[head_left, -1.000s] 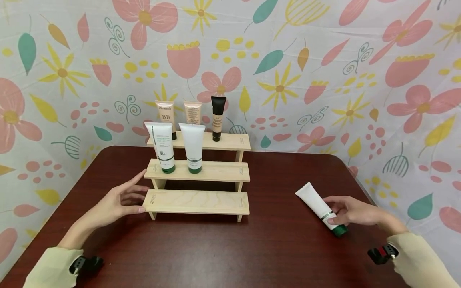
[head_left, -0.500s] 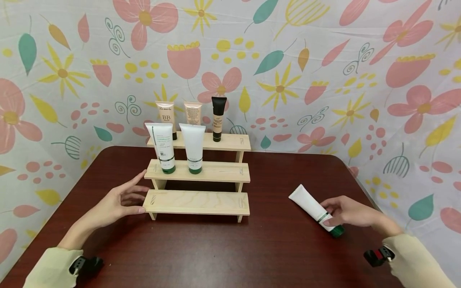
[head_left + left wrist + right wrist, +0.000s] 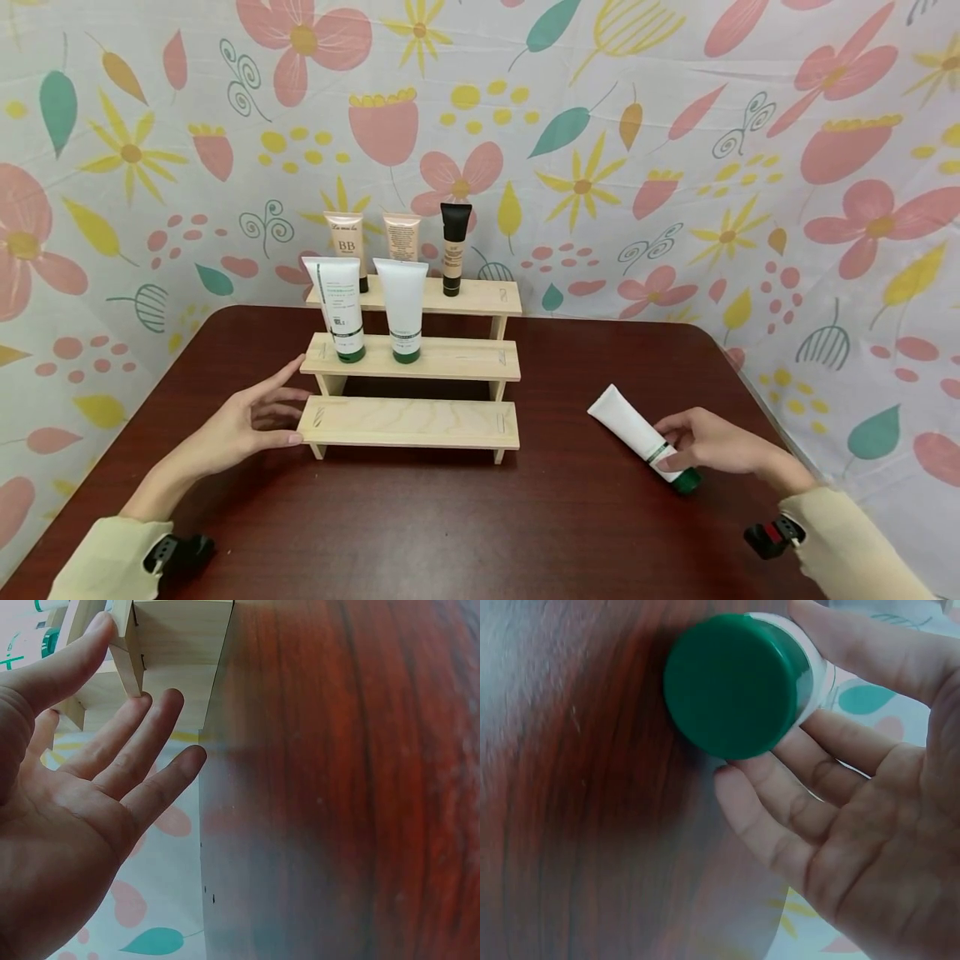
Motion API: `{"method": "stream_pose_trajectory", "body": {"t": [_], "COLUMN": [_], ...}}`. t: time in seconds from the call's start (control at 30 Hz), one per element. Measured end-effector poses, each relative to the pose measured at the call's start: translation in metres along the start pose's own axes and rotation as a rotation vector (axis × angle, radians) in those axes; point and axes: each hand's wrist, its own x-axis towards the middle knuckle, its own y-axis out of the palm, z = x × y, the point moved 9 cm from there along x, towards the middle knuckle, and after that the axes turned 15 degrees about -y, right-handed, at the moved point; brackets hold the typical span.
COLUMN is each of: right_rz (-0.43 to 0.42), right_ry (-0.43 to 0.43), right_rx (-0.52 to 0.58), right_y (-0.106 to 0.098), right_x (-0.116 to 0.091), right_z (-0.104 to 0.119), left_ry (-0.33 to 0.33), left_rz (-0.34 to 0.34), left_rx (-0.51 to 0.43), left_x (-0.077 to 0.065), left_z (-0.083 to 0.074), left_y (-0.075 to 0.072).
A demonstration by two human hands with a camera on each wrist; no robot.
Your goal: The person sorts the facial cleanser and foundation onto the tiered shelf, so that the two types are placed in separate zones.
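My right hand [image 3: 708, 442] grips a white squeeze tube [image 3: 628, 423] near its green cap [image 3: 686, 481], on the right of the table. The tube lies tilted, its flat end pointing up and left; in the right wrist view the round cap [image 3: 731, 686] faces the camera. My left hand [image 3: 236, 421] touches the left side of a three-step wooden display stand [image 3: 412, 421], thumb at the bottom step and forefinger at the middle one, fingers mostly straight. Two white tubes with green caps, one printed [image 3: 337, 304] and one plainer [image 3: 405, 304], stand on the middle step.
On the top step stand a beige BB tube [image 3: 347, 237], another beige tube [image 3: 402, 233] partly hidden, and a black-topped tube [image 3: 452, 250]. Dark wooden table [image 3: 465, 525] surrounds the stand. A floral cloth [image 3: 570, 100] hangs behind.
My right hand has moved left, carrying the white tube a little closer to the stand. The left hand and the stand have stayed in place.
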Motion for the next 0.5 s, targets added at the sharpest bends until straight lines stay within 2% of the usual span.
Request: {"method": "stream_pose_trajectory", "body": {"t": [0.5], "right_rz": [-0.027], "right_ry": [-0.053], "right_rx": [0.06], "right_y": [0.017], "right_x": [0.011], "right_z": [0.012], "left_ry": [-0.002], "left_rz": [0.0], "left_rx": [-0.002], "left_x": [0.0], "left_z": [0.001], "left_y": [0.0]}}
